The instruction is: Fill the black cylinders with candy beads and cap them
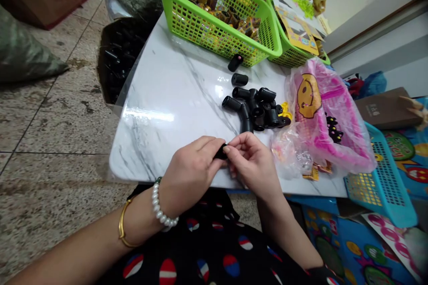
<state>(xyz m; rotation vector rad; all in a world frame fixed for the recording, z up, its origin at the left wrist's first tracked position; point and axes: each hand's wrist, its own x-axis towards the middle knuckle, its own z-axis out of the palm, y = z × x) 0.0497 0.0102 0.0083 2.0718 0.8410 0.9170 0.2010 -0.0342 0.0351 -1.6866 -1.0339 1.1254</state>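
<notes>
Over the table's front edge, my left hand [192, 173] is closed around a small black plastic tube [220, 151], of which only the end shows. My right hand [252, 162] meets it there, thumb and forefinger pinched at that end; whatever small part they hold is hidden. Just beyond my hands lies a loose pile of black plastic tubes [245, 120], with small yellow plastic pieces [286, 111] beside it. Two more tubes lie apart, a plain black one [240, 79] and one with a pink spot [235, 62].
A green basket [220, 31] of wrapped tubes stands at the back of the marble-patterned table [160, 138]. Right of the pile sit a pink plastic-lined container [347, 111], crumpled clear bags [290, 151] and a blue basket [394, 187]. A carton of black tubes [117, 58] is at left.
</notes>
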